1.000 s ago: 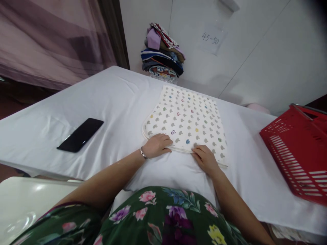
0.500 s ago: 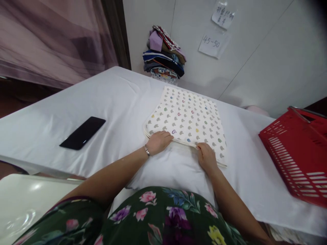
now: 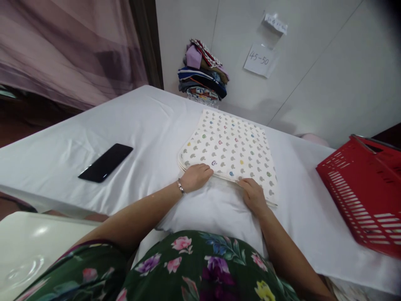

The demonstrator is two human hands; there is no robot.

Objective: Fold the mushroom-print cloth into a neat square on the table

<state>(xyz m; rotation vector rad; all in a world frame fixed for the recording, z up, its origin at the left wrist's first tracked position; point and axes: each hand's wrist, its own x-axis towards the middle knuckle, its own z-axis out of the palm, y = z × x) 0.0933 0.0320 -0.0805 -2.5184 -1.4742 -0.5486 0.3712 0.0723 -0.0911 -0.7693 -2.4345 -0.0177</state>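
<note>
A folded cream cloth (image 3: 230, 146) printed with small grey and coloured shapes lies on the white-covered table (image 3: 150, 125) in front of me. My left hand (image 3: 196, 177), with a bracelet at the wrist, rests curled on the cloth's near left edge. My right hand (image 3: 254, 194) sits on the near edge toward the right, fingers bent over the hem. Both hands press or pinch that edge; the fingertips are partly tucked under.
A black phone (image 3: 105, 162) lies on the table's left side. A red plastic basket (image 3: 365, 190) stands at the right. A stack of folded clothes (image 3: 203, 74) leans against the far wall, below a paper note (image 3: 260, 60) reading 45-50.
Both hands stay on the cloth's near edge. The right hand's fingers have curled more onto the hem. The view has shifted slightly.
</note>
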